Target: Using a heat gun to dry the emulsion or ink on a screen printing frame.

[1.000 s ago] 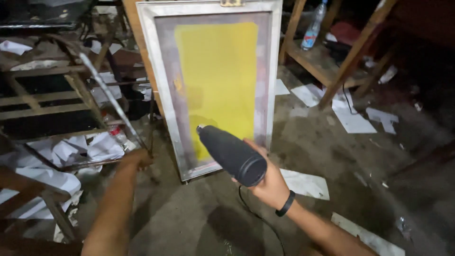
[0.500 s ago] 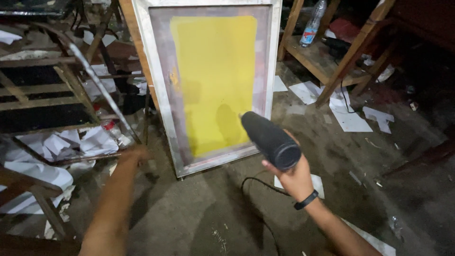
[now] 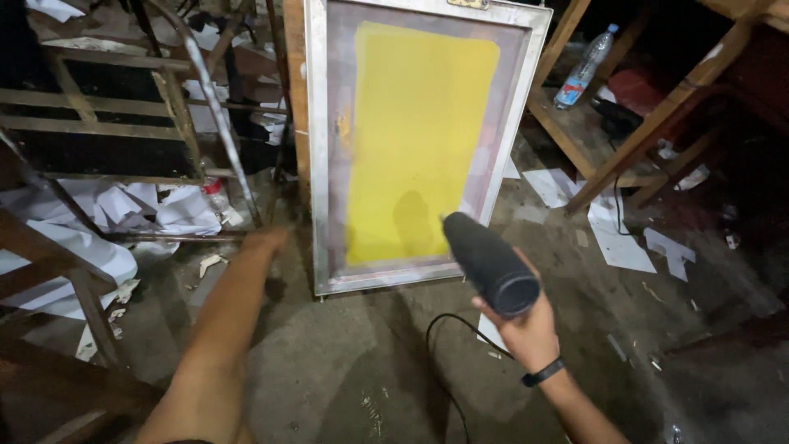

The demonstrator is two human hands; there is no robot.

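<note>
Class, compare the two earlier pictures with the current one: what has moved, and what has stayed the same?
The right hand has carried the black hair dryer rightward, from the lower middle of the yellow screen frame toward its lower right corner. Nothing was picked up or released. The left hand stays stretched near the frame's left edge; the frame still leans upright.

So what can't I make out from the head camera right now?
- Left hand: motion-blurred near the screen frame; contact with it cannot be told.
- Hair dryer: its nozzle faces away, and the right hand covers the handle.
- Black cord: runs off the bottom edge.
- Plastic bottle: too small to show its contents.
</note>
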